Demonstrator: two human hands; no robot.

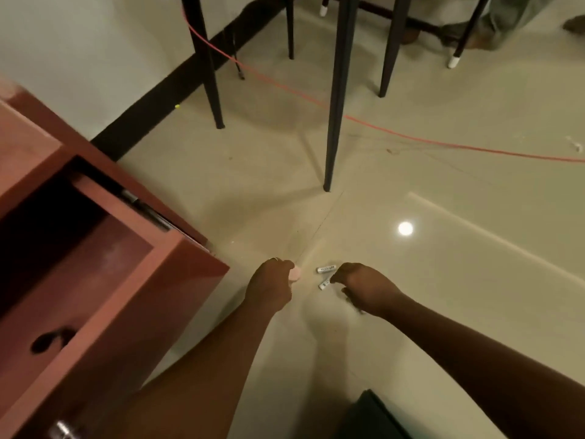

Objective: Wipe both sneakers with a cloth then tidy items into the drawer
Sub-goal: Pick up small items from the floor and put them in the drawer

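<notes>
Tidying step: left hand (273, 285) clenched around pink item (296, 274); right hand (364, 288) curled over batteries (326, 269) on floor, grip unclear. Next, judged: pinch batteries, carry to open drawer (95, 248).

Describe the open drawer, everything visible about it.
The drawer is pulled out of a reddish-brown, wood-look cabinet at the left of the view. Its walls and front panel share that colour. A dark handle sits on the front face, and a metal slide rail shows along its far side. The inside is shadowed, its visible bottom bare. Neither hand touches it.
</notes>
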